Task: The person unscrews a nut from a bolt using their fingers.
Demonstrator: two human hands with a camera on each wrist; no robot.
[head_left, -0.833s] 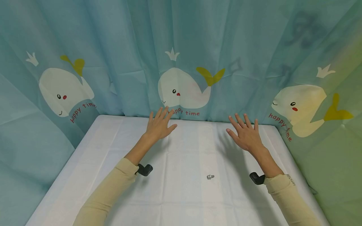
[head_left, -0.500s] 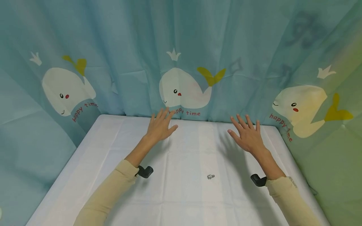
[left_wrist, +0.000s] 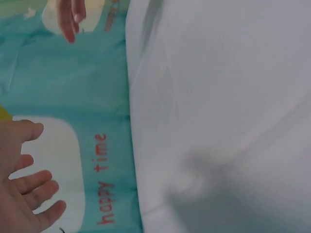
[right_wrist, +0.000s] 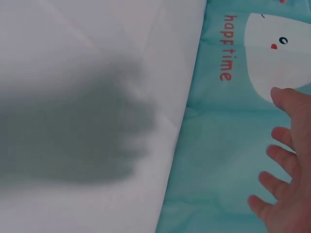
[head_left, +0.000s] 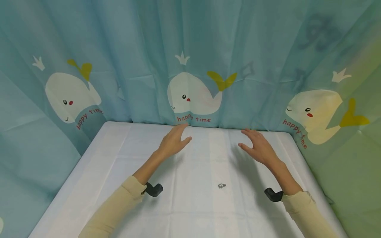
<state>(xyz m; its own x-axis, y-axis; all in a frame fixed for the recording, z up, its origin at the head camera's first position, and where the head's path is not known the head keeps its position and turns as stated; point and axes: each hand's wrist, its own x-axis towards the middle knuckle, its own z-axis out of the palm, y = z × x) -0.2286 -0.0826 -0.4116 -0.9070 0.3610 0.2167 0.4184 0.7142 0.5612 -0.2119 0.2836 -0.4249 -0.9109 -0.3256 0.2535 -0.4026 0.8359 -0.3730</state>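
Note:
A small silvery metal bolt-like piece (head_left: 221, 186) lies on the white-covered table (head_left: 190, 201), between the two forearms. My left hand (head_left: 172, 141) hovers over the table's far part, fingers loosely bent and thumb apart, holding nothing. To the right, my right hand (head_left: 260, 147) hangs in the air in much the same pose, with nothing in it. Both hands are well beyond the metal piece. In the left wrist view the left hand (left_wrist: 24, 179) shows its spread fingers from the palm side. The right wrist view has the right hand (right_wrist: 291, 160) at its right edge, fingers slightly bent.
A blue-green curtain (head_left: 119, 39) printed with white whales and "happy time" stands along the table's far edge and both sides. Black camera mounts sit on the left wrist (head_left: 154, 189) and the right wrist (head_left: 274, 195). Shadows of the arms fall across the cloth.
The fingers of both hands have gone from spread and straight to bent, and both hands have come slightly nearer. The metal piece has stayed where it was.

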